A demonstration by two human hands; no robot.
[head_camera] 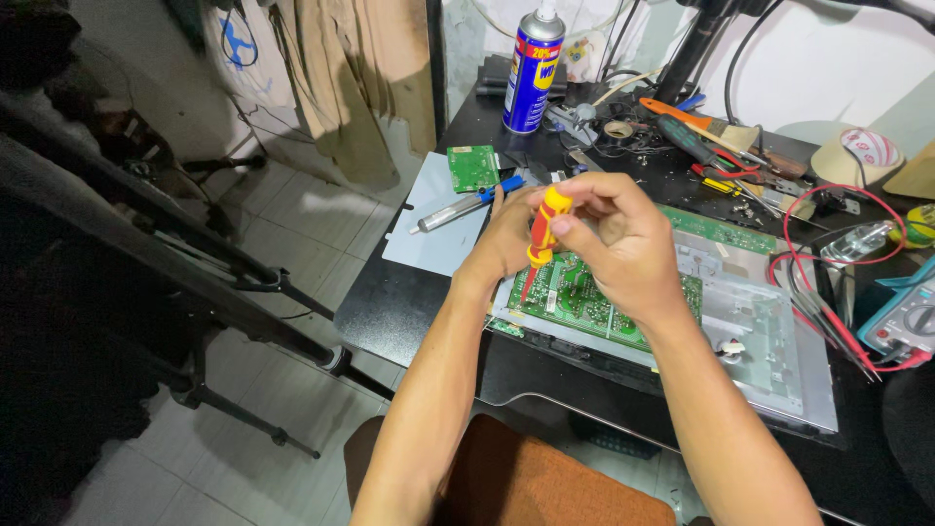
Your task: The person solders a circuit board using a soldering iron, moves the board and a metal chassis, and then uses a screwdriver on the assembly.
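Observation:
My right hand [623, 244] grips the top of a red and yellow screwdriver [543, 232] that stands nearly upright, its tip down at the left edge of a green circuit board [575, 297]. My left hand [506, 239] curls around the screwdriver's lower handle from the left. The green board lies on a silver metal chassis [769, 341] on the black desk [399, 302].
A blue and yellow spray can [533, 70] stands at the desk's back. A small green board [473, 168] and a silver and blue tool [458, 209] rest on a grey mat [429, 239]. Pliers, brush and red wires clutter the right; a multimeter [906, 321] sits far right. A brown stool [526, 482] is below.

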